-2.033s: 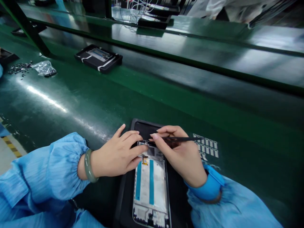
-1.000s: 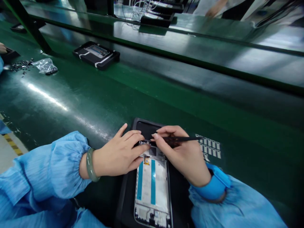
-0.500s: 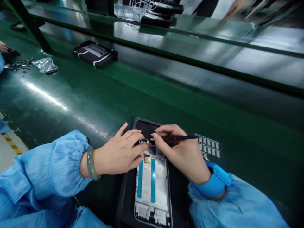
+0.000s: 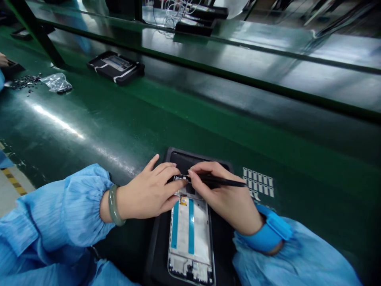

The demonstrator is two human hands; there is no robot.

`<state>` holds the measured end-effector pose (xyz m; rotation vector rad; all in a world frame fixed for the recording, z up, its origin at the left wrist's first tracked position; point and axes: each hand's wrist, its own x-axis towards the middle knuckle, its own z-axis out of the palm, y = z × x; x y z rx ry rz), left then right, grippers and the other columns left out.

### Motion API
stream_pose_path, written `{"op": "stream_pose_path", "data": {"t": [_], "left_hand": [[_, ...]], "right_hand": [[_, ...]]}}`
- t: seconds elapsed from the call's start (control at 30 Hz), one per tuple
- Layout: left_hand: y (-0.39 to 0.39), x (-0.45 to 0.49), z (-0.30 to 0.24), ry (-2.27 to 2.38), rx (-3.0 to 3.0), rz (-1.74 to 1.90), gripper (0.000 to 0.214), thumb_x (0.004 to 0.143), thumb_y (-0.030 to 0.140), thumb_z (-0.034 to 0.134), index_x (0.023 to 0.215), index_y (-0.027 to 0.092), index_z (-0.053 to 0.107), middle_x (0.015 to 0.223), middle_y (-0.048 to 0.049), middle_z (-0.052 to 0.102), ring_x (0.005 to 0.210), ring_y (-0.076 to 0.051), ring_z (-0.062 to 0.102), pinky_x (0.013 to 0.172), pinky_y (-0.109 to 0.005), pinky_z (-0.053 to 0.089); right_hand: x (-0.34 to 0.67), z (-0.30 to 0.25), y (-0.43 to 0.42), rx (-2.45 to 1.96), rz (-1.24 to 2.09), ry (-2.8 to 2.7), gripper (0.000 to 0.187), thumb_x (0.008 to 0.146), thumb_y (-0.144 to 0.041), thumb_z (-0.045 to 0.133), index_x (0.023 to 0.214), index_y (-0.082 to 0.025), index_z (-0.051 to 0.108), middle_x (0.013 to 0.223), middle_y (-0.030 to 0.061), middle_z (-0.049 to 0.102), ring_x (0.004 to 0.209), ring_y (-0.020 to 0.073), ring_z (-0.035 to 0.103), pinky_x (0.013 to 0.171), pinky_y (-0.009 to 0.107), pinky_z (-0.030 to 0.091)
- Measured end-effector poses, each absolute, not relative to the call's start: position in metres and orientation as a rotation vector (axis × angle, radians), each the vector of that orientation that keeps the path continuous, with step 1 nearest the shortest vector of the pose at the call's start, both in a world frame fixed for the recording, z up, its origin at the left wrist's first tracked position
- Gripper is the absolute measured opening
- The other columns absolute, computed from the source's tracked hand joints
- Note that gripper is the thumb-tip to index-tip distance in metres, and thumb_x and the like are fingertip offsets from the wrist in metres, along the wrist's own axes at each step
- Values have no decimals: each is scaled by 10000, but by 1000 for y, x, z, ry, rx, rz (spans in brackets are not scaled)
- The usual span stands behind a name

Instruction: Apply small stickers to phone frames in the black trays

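An opened phone frame (image 4: 199, 234) with two blue strips lies in a black tray (image 4: 159, 238). My left hand (image 4: 154, 190) rests over the upper left of the frame, fingers stretched and apart, its index fingertip on the top part and its thumb by the side edge. In my right hand (image 4: 226, 194) are slim black tweezers (image 4: 222, 180), pinched between thumb and fingers. Their tip is at the frame's top edge, partly hidden by my fingers. A small gold flex connector (image 4: 183, 201) shows just below my left fingers.
A sheet of small pale stickers (image 4: 258, 182) lies right of the tray. Farther off on the green bench (image 4: 125, 119) are another black tray (image 4: 117, 67) holding a phone frame, a clear plastic bag (image 4: 57, 82) and scattered black parts (image 4: 26, 82). A co-worker's hand (image 4: 3, 60) shows at far left.
My right hand has shifted slightly down and left, and the tweezers' back end now tilts lower. My left hand stays in place. The blurred hand in the background at upper right is gone.
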<state>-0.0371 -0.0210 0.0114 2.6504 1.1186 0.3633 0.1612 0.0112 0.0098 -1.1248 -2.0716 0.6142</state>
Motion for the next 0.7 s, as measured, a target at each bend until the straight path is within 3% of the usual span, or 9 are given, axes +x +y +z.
{"op": "stream_pose_path", "data": {"t": [0.2, 0.7], "left_hand": [[-21, -36, 11, 1119, 2648, 374, 315, 923, 273, 428, 1210, 173, 512, 1215, -105, 518, 1240, -265, 401, 1077, -575, 228], [-21, -37, 11, 1109, 2646, 367, 342, 913, 275, 448, 1233, 169, 503, 1206, -112, 511, 1248, -274, 395, 1075, -582, 234]], "right_hand": [[168, 3, 14, -1245, 916, -1724, 130, 833, -264, 640, 917, -221, 549, 746, 0, 672, 678, 167, 682, 562, 238, 546], [162, 2, 12, -1127, 677, -1935, 67, 823, -204, 660, 857, -233, 610, 790, -30, 629, 700, 107, 612, 623, 194, 510]]}}
